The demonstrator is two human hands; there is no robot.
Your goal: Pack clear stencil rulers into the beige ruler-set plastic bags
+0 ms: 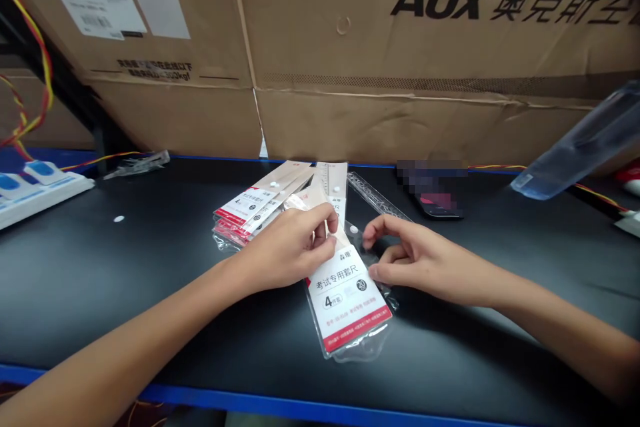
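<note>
A ruler set pack (347, 310) with a white and red card in a clear sleeve lies tilted between my hands, its lower end toward me. My left hand (295, 243) is over the pack's upper left side, thumb and forefinger slightly apart and the other fingers curled. On the other side, my right hand (413, 257) is beside the pack's upper right edge, its forefinger and thumb apart. Neither hand visibly holds anything. Behind my left hand, more ruler set packs (245, 203) lie fanned in an overlapping pile. A clear ruler (377, 195) lies slanted behind my right hand.
Dark phone-like device (437, 203), partly blurred, lies at the back of the black table (165, 293). A power strip (45, 190) is at left, near a small white disc (119, 219). A clear bluish plastic piece (575, 143) slants in from the right. Large cartons (320, 120) stand behind.
</note>
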